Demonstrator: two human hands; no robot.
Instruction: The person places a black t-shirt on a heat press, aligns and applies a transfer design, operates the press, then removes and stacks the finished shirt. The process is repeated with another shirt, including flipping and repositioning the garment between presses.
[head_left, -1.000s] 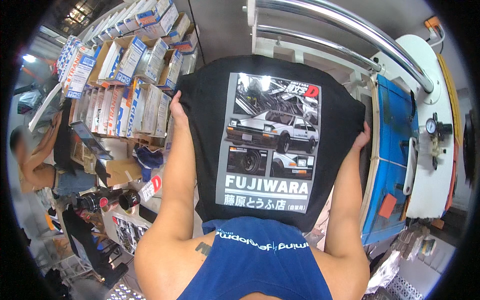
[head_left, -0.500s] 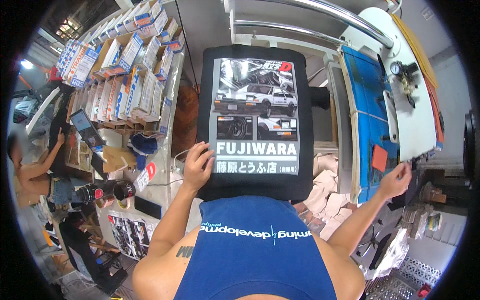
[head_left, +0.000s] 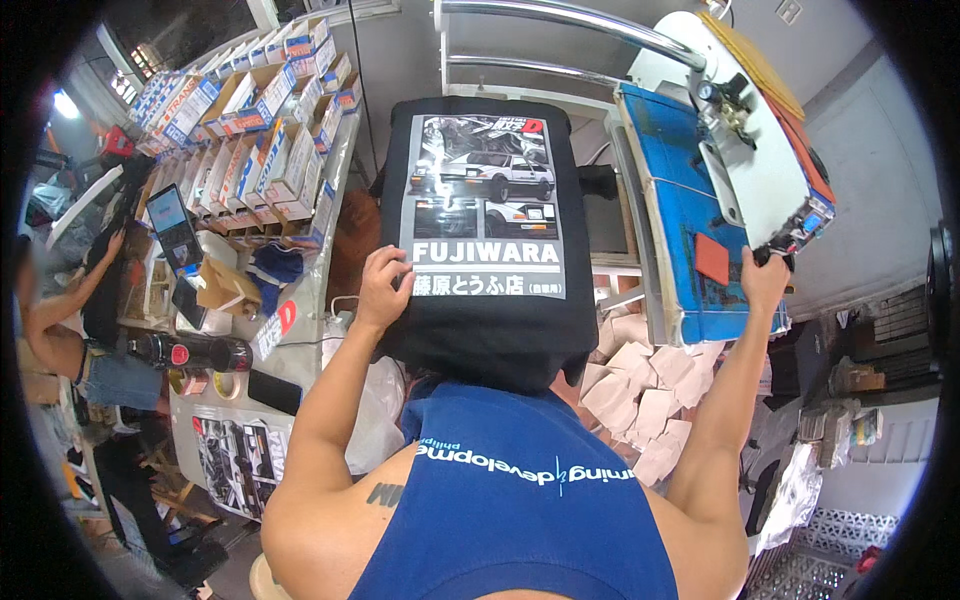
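Observation:
A black shirt lies spread over the press's lower bed in front of me. On it is a glossy transfer sheet with a white car, smaller pictures and white lettering. My left hand rests at the sheet's lower left edge, its fingers loosely bent and apart, holding nothing. Off to the right, my right hand is closed round a black handle at the near end of the heat press's white upper arm. Beneath this arm is a blue-covered platen, beside the shirt.
An orange-red square lies on the blue platen. Brown paper pieces are heaped below it. At left, a table holds boxes, a phone, a laptop and a printed sheet. Another person's arm shows far left.
My right hand, loosely bent near the handle before, is now wrapped round it. My left hand stays by the sheet's left edge. The whole view has shifted somewhat.

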